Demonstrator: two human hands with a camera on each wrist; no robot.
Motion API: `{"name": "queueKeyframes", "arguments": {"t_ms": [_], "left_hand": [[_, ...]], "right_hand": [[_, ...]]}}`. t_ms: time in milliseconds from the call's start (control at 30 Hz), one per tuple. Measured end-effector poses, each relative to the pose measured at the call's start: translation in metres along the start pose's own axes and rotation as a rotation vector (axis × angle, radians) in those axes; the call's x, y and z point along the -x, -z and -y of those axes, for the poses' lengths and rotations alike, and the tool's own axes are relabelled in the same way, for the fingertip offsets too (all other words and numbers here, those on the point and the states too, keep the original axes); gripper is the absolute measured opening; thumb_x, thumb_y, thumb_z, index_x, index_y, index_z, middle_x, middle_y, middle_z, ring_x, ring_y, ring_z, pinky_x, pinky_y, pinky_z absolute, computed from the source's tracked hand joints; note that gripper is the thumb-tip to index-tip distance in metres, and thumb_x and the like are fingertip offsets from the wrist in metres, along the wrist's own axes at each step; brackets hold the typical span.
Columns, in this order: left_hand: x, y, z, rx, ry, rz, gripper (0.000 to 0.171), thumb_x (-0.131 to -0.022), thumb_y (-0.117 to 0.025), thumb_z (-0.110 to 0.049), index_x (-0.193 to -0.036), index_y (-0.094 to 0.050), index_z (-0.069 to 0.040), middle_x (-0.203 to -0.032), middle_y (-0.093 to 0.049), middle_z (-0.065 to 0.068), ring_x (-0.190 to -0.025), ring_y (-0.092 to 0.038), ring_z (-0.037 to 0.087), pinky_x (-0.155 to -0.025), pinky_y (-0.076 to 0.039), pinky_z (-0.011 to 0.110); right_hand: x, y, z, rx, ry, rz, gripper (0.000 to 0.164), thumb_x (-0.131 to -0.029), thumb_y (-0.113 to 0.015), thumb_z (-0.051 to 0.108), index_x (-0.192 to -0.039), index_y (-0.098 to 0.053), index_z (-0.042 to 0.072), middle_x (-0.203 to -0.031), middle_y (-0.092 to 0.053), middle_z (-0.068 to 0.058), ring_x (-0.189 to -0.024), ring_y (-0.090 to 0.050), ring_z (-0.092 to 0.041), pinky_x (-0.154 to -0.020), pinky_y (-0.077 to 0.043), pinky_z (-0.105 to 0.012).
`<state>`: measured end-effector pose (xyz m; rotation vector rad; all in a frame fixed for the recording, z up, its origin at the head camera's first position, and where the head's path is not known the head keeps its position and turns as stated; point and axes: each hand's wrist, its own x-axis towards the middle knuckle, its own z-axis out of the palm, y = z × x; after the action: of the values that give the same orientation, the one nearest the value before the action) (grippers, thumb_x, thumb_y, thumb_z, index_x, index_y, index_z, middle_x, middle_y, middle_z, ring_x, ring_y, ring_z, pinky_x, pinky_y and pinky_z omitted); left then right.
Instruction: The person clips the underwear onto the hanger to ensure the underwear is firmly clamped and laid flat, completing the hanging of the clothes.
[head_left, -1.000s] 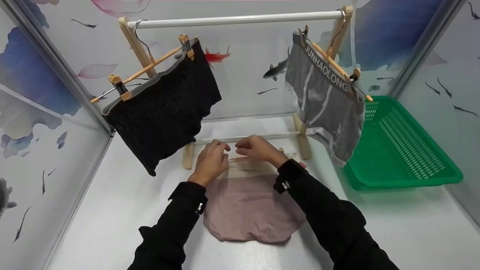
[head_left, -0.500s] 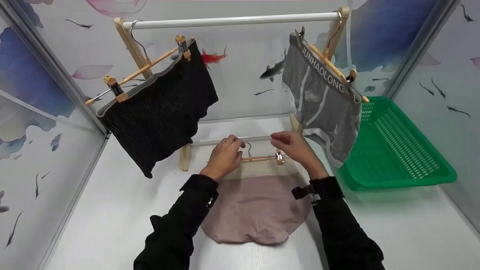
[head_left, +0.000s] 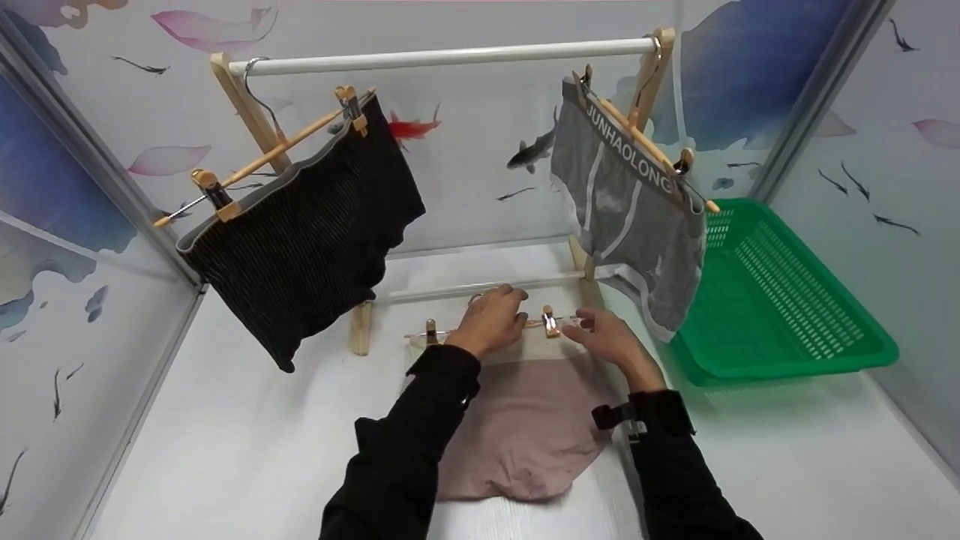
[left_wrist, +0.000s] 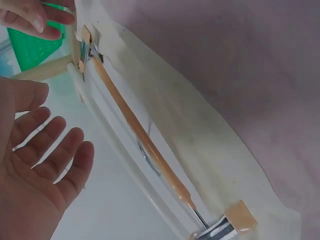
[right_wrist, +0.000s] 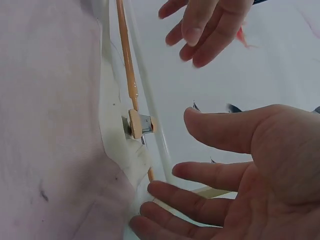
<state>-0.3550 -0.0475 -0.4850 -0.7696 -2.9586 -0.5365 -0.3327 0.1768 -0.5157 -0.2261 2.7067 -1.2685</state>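
Observation:
A pink garment with a cream waistband [head_left: 525, 427] lies flat on the table. Along its waistband runs a wooden clip hanger [left_wrist: 130, 115], with a clip [head_left: 550, 322] at the right and another clip [head_left: 431, 331] at the left. My left hand [head_left: 491, 322] hovers over the hanger's middle and hides its hook in the head view. In the left wrist view its fingers are spread and hold nothing. Near the hanger's right end is my right hand [head_left: 611, 341]; the right wrist view shows its fingers extended beside the waistband corner, contact unclear.
A rack with a white top rail [head_left: 450, 58] stands behind, its lower bar [head_left: 480, 286] just beyond the hanger. Black ribbed underwear [head_left: 307, 240] hangs at left, grey underwear [head_left: 630, 202] at right. A green basket [head_left: 795, 300] stands at the right.
My right hand has moved away from the left one, rightward to the hanger's right end. My left hand has shifted right over the hanger, uncovering the left clip. The head view has tilted slightly.

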Motion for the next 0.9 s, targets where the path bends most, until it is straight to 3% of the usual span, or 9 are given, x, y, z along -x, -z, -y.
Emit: {"name": "queueKeyframes", "arguments": {"t_ms": [167, 233, 300, 433, 500, 700, 800, 900], "left_hand": [[-0.012, -0.015, -0.006, 0.004, 0.087, 0.054, 0.034, -0.106, -0.051, -0.015, -0.135, -0.062, -0.003, -0.129, -0.063, 0.015, -0.120, -0.059, 0.030, -0.099, -0.049, 0.042], [-0.014, -0.022, -0.007, -0.001, 0.105, 0.062, 0.034, -0.106, -0.050, -0.015, -0.135, -0.063, -0.004, -0.129, -0.064, 0.014, -0.119, -0.059, 0.031, -0.099, -0.048, 0.042], [-0.016, -0.028, -0.008, 0.001, 0.122, 0.076, 0.034, -0.106, -0.049, -0.015, -0.136, -0.062, -0.005, -0.129, -0.063, 0.013, -0.119, -0.059, 0.031, -0.100, -0.047, 0.043], [-0.018, -0.039, -0.011, 0.023, 0.140, 0.093, 0.033, -0.104, -0.048, -0.015, -0.132, -0.064, -0.005, -0.125, -0.064, 0.013, -0.116, -0.060, 0.032, -0.098, -0.048, 0.046], [-0.020, -0.043, -0.014, 0.041, 0.150, 0.097, 0.031, -0.104, -0.049, -0.014, -0.128, -0.065, -0.004, -0.122, -0.065, 0.014, -0.114, -0.060, 0.033, -0.095, -0.050, 0.048], [-0.026, -0.046, -0.018, 0.066, 0.175, 0.108, 0.029, -0.105, -0.047, -0.014, -0.124, -0.067, -0.003, -0.119, -0.065, 0.016, -0.114, -0.060, 0.036, -0.093, -0.051, 0.049], [-0.028, -0.048, -0.018, 0.109, 0.159, 0.092, 0.030, -0.104, -0.048, -0.014, -0.125, -0.067, -0.002, -0.120, -0.066, 0.017, -0.113, -0.060, 0.037, -0.094, -0.050, 0.047], [-0.028, -0.053, -0.016, 0.171, 0.135, 0.071, 0.030, -0.105, -0.050, -0.014, -0.124, -0.069, -0.002, -0.119, -0.068, 0.017, -0.113, -0.061, 0.036, -0.097, -0.048, 0.044]], "right_hand": [[0.000, -0.003, -0.006, -0.010, 0.037, -0.005, 0.052, -0.099, -0.064, 0.014, -0.131, -0.050, -0.024, -0.123, -0.059, -0.040, -0.116, -0.058, -0.052, -0.097, -0.047, -0.057], [-0.001, -0.005, -0.008, -0.028, 0.043, 0.001, 0.043, -0.098, -0.063, 0.011, -0.123, -0.056, -0.024, -0.113, -0.063, -0.038, -0.106, -0.062, -0.048, -0.092, -0.050, -0.052], [-0.003, -0.006, -0.011, -0.041, 0.046, 0.006, 0.033, -0.097, -0.063, 0.007, -0.111, -0.060, -0.023, -0.095, -0.065, -0.029, -0.088, -0.063, -0.038, -0.080, -0.051, -0.042], [-0.005, -0.008, -0.014, -0.052, 0.041, 0.018, 0.018, -0.095, -0.063, 0.004, -0.090, -0.062, -0.013, -0.073, -0.052, -0.004, -0.066, -0.045, -0.018, -0.063, -0.038, -0.029], [-0.005, -0.008, -0.015, -0.051, 0.044, 0.021, 0.013, -0.094, -0.063, 0.004, -0.089, -0.066, -0.008, -0.072, -0.052, 0.001, -0.064, -0.046, -0.013, -0.061, -0.038, -0.028], [-0.006, -0.008, -0.014, -0.076, 0.080, 0.052, 0.018, -0.094, -0.060, -0.001, -0.076, -0.058, -0.002, -0.065, -0.044, 0.004, -0.058, -0.040, -0.011, -0.058, -0.034, -0.028], [-0.007, -0.008, -0.014, -0.082, 0.052, 0.050, 0.015, -0.095, -0.062, 0.001, -0.082, -0.064, -0.005, -0.069, -0.054, 0.001, -0.062, -0.047, -0.013, -0.060, -0.039, -0.028], [-0.007, -0.009, -0.014, -0.075, 0.001, 0.046, 0.017, -0.097, -0.067, 0.008, -0.096, -0.068, -0.009, -0.084, -0.065, -0.007, -0.075, -0.058, -0.018, -0.069, -0.047, -0.031]]}}
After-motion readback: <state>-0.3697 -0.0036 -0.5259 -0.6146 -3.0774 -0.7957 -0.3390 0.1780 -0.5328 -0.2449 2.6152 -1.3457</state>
